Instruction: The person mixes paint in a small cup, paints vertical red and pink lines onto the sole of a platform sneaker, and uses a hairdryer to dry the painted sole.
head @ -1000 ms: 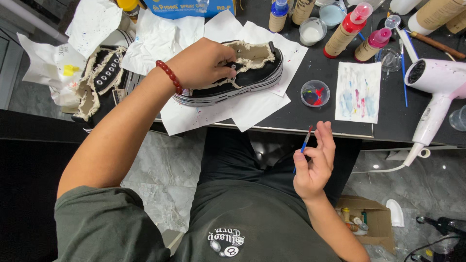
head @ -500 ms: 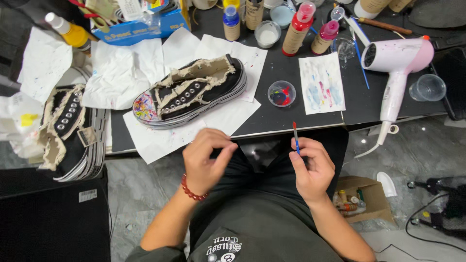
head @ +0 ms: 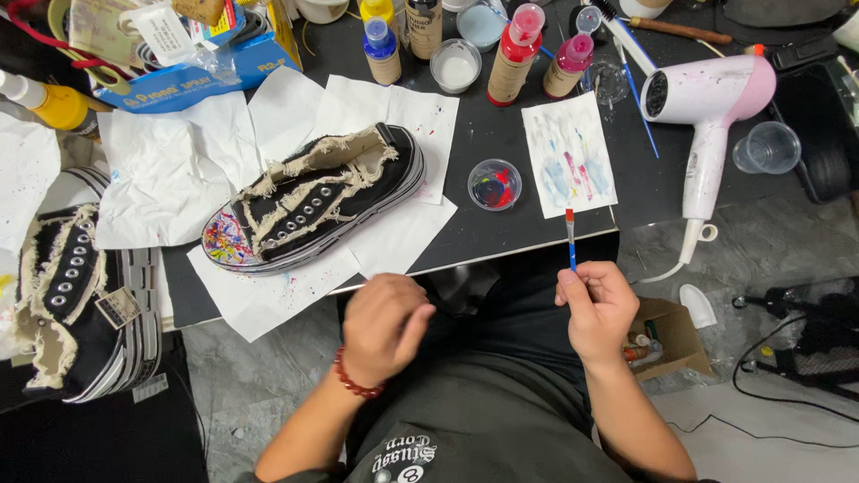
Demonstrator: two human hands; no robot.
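A black canvas shoe with frayed cream edges and a paint-splattered toe lies on white paper sheets on the black table. My left hand, with a red bead bracelet, hovers over my lap near the table's front edge, fingers loosely curled and holding nothing. My right hand grips a thin blue paintbrush with a red-tipped head pointing up toward the table edge. A small clear dish of red and blue paint sits just beyond the brush.
A white paper swatch with paint smears, a pink hair dryer, paint bottles, a clear cup and a blue box crowd the table. A second black shoe lies at left. A cardboard box is on the floor.
My left hand let go of the shoe and drew back over my lap. The shoe now lies alone on the paper. My right hand keeps the brush.
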